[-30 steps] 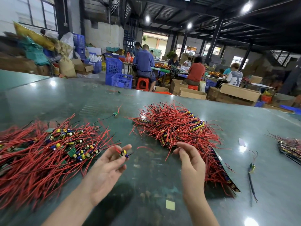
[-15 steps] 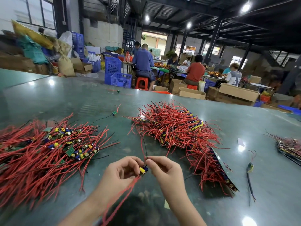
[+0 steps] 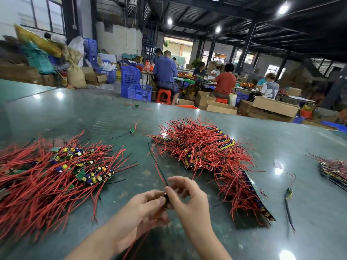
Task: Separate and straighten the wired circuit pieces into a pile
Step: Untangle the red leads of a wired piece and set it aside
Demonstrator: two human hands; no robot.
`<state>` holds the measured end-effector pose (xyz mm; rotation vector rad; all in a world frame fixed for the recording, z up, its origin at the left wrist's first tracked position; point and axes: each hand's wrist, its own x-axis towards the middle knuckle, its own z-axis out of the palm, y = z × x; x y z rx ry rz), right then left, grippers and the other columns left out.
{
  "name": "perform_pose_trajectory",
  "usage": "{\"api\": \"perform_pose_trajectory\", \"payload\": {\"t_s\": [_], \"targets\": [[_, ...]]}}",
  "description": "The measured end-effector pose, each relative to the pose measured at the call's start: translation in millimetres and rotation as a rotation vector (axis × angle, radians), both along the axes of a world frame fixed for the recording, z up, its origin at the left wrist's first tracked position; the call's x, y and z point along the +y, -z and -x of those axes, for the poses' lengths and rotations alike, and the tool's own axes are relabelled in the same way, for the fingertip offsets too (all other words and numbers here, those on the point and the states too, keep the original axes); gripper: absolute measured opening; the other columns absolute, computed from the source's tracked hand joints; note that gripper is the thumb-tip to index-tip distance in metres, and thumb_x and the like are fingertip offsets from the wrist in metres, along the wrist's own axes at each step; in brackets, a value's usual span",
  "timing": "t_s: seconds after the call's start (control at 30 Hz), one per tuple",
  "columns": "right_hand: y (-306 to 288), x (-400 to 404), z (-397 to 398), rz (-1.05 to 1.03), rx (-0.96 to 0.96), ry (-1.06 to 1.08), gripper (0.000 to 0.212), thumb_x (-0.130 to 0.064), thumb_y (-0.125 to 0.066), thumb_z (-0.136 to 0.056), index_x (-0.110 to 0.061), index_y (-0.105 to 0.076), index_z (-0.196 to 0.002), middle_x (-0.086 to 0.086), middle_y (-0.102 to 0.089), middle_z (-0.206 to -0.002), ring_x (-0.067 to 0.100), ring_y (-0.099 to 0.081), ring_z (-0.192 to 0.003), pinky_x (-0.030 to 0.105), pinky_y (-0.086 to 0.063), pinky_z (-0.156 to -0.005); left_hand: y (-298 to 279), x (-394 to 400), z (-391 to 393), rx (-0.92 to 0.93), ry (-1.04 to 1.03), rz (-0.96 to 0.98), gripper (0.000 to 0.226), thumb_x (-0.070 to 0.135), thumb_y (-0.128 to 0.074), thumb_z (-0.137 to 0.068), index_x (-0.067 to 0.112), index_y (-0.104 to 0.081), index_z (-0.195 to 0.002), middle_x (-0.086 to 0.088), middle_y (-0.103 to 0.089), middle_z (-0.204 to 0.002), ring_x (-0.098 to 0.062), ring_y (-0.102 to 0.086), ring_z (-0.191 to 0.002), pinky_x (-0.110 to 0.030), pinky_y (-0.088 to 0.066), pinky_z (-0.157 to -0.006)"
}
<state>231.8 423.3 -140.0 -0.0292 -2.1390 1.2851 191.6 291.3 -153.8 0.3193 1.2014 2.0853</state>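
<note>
Both hands meet low at the centre of the green desk [image 3: 281,147], pinching one small circuit piece [image 3: 166,197] between them. The left hand [image 3: 139,212] curls its fingers and thumb around the piece from the left; the right hand [image 3: 189,199] grips it from the right with thumb and forefinger, its other fingers loosely bent above. The piece itself is almost wholly hidden by the fingertips, so only a dark sliver shows. A black wire and a red wire [image 3: 156,166] rise from it up and to the left, and more red wire trails down below the left hand, blurred.

To the left lies a loose pile of wired pieces [image 3: 56,177], red leads fanned out and green boards with yellow and blue parts on top; its left side is cut off by the frame edge. To the right of the hands sits a tangled heap [image 3: 202,152], its boards mostly buried under red wire. A single stray piece [image 3: 132,130] lies between the two, farther back. Another stray piece [image 3: 289,194] lies off to the right, and a further heap [image 3: 334,169] is cut off at the right edge.
</note>
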Motion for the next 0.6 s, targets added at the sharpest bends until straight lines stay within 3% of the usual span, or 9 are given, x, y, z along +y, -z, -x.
{"api": "perform_pose_trajectory", "payload": {"t_s": [0.1, 0.17, 0.27, 0.37, 0.47, 0.53, 0.6], "targets": [[1, 0, 2, -0.002, -0.059, -0.018, 0.032, -0.012, -0.076, -0.075, -0.038, -0.065, -0.091, -0.015, -0.065, -0.076, 0.016, -0.06, -0.077, 0.033, -0.049, -0.072, 0, 0, -2, 0.129, -0.101, 0.089, 0.024, 0.003, -0.064, -0.073, -0.002, -0.057, -0.094, -0.008, -0.065, -0.068, -0.014, -0.054, -0.05, -0.028, -0.053, -0.054], [2, 0, 3, -0.073, -0.056, -0.032, 0.019, -0.011, -0.077, -0.075, -0.028, -0.074, -0.084, -0.018, -0.06, -0.074, 0.015, -0.059, -0.08, 0.034, -0.049, -0.072, -2, 1, -6, 0.199, -0.138, 0.149, 0.012, -0.005, -0.06, -0.081, -0.001, -0.056, -0.092, -0.006, -0.063, -0.063, -0.013, -0.053, -0.05, -0.025, -0.049, -0.05], [3, -2, 1, -0.156, -0.007, -0.069, 0.007, -0.018, -0.076, -0.073, -0.017, -0.077, -0.081, -0.02, -0.054, -0.07, 0.009, -0.053, -0.081, 0.019, -0.043, -0.074, -3, 5, -6, 0.18, -0.14, 0.254, 0.02, -0.011, -0.041, -0.088, 0.006, -0.052, -0.091, 0.0, -0.048, -0.055, -0.01, -0.032, -0.043, -0.019, -0.029, -0.039], [5, -3, 2, -0.148, -0.005, -0.092, 0.007, -0.019, -0.075, -0.072, -0.018, -0.078, -0.078, -0.019, -0.058, -0.074, 0.003, -0.049, -0.084, 0.01, -0.037, -0.077, -5, 4, -3, 0.206, -0.102, 0.406, 0.028, -0.004, -0.032, -0.083, 0.017, -0.051, -0.082, 0.002, -0.034, -0.054, -0.009, -0.019, -0.041, -0.013, -0.013, -0.041], [4, -4, 2, 0.191, -0.138, -0.19, 0.018, -0.004, -0.07, -0.079, -0.019, -0.076, -0.071, -0.002, -0.069, -0.076, 0.01, -0.06, -0.083, 0.021, -0.045, -0.079, -15, 1, -4, 0.291, -0.071, 0.457, 0.013, 0.016, -0.039, -0.066, 0.021, -0.05, -0.062, 0.005, -0.029, -0.05, -0.007, -0.016, -0.037, -0.012, -0.011, -0.041], [4, -9, 3, 0.581, -0.242, -0.252, 0.02, -0.002, -0.065, -0.082, -0.013, -0.074, -0.069, 0.006, -0.069, -0.073, 0.007, -0.061, -0.065, 0.018, -0.045, -0.065, -18, 1, -6, 0.346, -0.08, 0.468, 0.011, 0.022, -0.038, -0.056, 0.022, -0.049, -0.055, 0.006, -0.027, -0.05, -0.007, -0.015, -0.036, -0.013, -0.012, -0.04], [6, -10, 4, 0.764, -0.314, -0.228, 0.017, -0.005, -0.064, -0.082, -0.012, -0.074, -0.071, 0.001, -0.067, -0.066, 0.002, -0.049, -0.051, 0.013, -0.035, -0.053, -18, 2, -8, 0.368, -0.097, 0.474, 0.012, 0.027, -0.039, -0.059, 0.022, -0.049, -0.056, 0.007, -0.028, -0.05, -0.007, -0.015, -0.037, -0.014, -0.013, -0.039]]}}
